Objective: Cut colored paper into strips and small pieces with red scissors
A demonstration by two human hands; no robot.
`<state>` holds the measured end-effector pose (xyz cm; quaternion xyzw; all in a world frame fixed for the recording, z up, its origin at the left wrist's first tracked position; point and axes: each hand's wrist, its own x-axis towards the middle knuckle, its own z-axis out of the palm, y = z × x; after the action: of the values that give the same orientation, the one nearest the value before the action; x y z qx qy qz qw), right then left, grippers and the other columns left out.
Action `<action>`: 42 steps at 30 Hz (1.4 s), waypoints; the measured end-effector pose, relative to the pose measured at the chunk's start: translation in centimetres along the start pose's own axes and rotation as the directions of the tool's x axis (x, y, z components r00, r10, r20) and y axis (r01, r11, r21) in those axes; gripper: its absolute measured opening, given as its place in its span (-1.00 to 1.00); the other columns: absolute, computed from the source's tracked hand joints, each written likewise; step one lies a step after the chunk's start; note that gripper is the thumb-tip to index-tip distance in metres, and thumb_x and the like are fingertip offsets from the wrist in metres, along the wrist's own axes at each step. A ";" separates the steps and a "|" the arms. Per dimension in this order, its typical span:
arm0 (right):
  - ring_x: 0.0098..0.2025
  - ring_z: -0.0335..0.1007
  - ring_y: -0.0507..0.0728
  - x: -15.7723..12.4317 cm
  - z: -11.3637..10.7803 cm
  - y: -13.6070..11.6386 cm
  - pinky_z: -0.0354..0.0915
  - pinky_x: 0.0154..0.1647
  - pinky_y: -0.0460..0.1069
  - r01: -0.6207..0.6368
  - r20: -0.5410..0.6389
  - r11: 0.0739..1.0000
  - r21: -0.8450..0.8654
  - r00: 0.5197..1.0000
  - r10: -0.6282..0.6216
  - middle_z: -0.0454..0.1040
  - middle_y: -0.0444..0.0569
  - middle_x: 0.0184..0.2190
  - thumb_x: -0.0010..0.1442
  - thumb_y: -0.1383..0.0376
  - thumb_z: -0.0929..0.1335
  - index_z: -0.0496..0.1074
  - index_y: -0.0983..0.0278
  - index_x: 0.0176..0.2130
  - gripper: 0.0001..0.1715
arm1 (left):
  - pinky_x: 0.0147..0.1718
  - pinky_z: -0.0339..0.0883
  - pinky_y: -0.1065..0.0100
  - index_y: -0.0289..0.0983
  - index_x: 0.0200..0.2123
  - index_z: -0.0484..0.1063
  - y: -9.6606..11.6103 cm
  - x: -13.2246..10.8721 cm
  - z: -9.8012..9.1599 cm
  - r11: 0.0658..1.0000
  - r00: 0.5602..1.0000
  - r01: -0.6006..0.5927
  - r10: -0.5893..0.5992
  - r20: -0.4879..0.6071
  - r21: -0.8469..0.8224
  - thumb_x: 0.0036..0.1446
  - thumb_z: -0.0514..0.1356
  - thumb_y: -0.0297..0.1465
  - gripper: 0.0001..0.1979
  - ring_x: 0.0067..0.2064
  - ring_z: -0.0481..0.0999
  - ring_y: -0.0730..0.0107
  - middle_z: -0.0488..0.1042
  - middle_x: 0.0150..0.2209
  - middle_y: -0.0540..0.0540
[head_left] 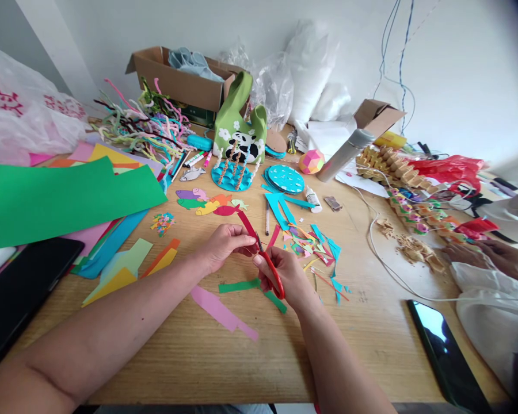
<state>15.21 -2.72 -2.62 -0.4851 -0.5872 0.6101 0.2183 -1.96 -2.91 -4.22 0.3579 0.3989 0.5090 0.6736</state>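
Pinched in the fingers of my left hand (227, 244) is a narrow red paper strip (246, 223). My right hand (288, 271) is closed round the red handles of a pair of scissors (278, 283), whose blades meet the paper beside my left fingertips. Just beyond lie colourful cut-out paper fish (207, 207), overlapping one another. Small paper bits (163, 223) form a pile to the left. Mixed paper scraps (304, 241) are scattered right of my hands. Below them rest a green strip (239, 286) and a pink paper piece (220, 313).
Green card (69, 195) and coloured sheets cover the left side. Behind stand a panda bag (242, 138), pipe cleaners (147, 126), blue discs (286, 179) and a grey flask (345, 155). A phone (449, 356), a white cable and another person's hands (501, 259) are on the right.
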 end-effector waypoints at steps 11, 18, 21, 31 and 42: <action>-0.72 0.32 0.03 0.1 0.0 0.1 0.13 -0.74 -0.12 -0.001 0.001 0.999 -0.034 1.000 0.001 0.36 -0.20 -0.70 -0.06 -0.10 0.48 0.23 0.24 -0.50 -0.45 | -0.27 0.37 0.33 -0.37 -0.48 0.52 0.1 0.0 0.0 1.000 0.999 0.024 -0.024 -0.022 -0.018 -0.14 0.34 -0.39 -0.85 -0.40 0.51 0.41 0.55 -0.46 -0.10; -0.71 0.34 0.03 0.0 0.0 0.1 0.14 -0.73 -0.13 -0.005 0.004 0.999 -0.032 1.000 0.005 0.37 -0.20 -0.69 -0.05 -0.09 0.48 0.24 0.24 -0.49 -0.45 | -0.30 0.35 0.36 -0.36 -0.50 0.51 0.1 0.1 -0.2 1.000 1.000 0.016 -0.016 0.001 0.001 -0.13 0.33 -0.41 -0.88 -0.42 0.49 0.44 0.53 -0.48 -0.07; -0.71 0.33 0.02 -0.1 0.0 -0.2 0.14 -0.73 -0.13 -0.011 0.011 0.999 -0.037 1.000 0.012 0.37 -0.20 -0.69 -0.07 -0.11 0.48 0.23 0.24 -0.51 -0.44 | -0.32 0.34 0.38 -0.36 -0.50 0.52 0.3 0.1 -0.2 1.000 1.000 0.021 -0.021 0.004 0.018 -0.13 0.33 -0.41 -0.88 -0.43 0.49 0.45 0.53 -0.48 -0.08; -0.71 0.32 0.03 -0.3 0.2 -0.5 0.13 -0.74 -0.12 -0.021 0.004 1.000 -0.023 1.000 0.021 0.36 -0.20 -0.69 -0.09 -0.15 0.47 0.22 0.23 -0.51 -0.41 | -0.32 0.34 0.36 -0.36 -0.51 0.51 0.4 0.0 -0.1 0.999 0.999 0.035 -0.035 -0.007 0.022 -0.15 0.32 -0.40 -0.87 -0.43 0.48 0.43 0.53 -0.49 -0.09; -0.71 0.32 0.02 -0.2 0.1 -0.1 0.11 -0.73 -0.13 -0.013 0.013 0.999 -0.035 1.000 0.013 0.36 -0.21 -0.69 -0.05 -0.11 0.47 0.23 0.24 -0.50 -0.44 | -0.32 0.34 0.36 -0.36 -0.51 0.51 0.5 0.0 -0.2 0.997 1.000 0.023 -0.023 -0.005 0.068 -0.15 0.31 -0.40 -0.87 -0.44 0.49 0.42 0.54 -0.50 -0.11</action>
<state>15.15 -2.89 -2.50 -0.4887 -0.5960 0.6043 0.2021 -2.34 -2.81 -3.85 0.3748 0.4213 0.4880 0.6662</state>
